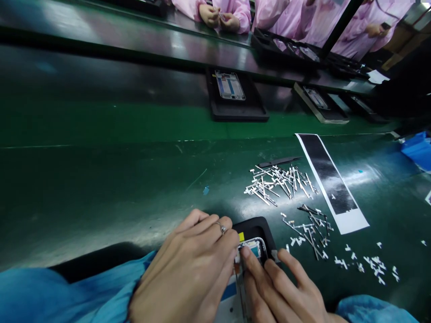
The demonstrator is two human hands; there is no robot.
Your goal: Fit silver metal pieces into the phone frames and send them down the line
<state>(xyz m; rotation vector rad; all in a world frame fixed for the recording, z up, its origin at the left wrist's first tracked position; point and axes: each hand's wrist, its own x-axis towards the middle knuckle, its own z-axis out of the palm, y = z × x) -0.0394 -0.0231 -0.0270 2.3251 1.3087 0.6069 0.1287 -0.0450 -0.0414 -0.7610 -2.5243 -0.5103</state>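
A phone frame (232,309) with a metal rim and blue patches lies in a black tray (257,223) right in front of me. My left hand (188,264), a ring on one finger, is closed over the frame's upper left side. Its fingertips are hidden, so what they pinch cannot be seen. My right hand (283,287) grips the frame's right side, one fingertip pressed near its top end and other bent fingers by the tray edge. A yellow tab (241,236) shows at the frame's top. Right of the tray lie dark thin strips (313,229) in a loose pile.
Beyond them are a pile of silvery strips (281,181), black tweezers (279,162) and a black-and-white sheet (332,179). Small white pieces (375,267) lie scattered at right. Another tray (239,112) holds a phone frame farther back. Co-workers in pink sleeves (240,13) sit opposite.
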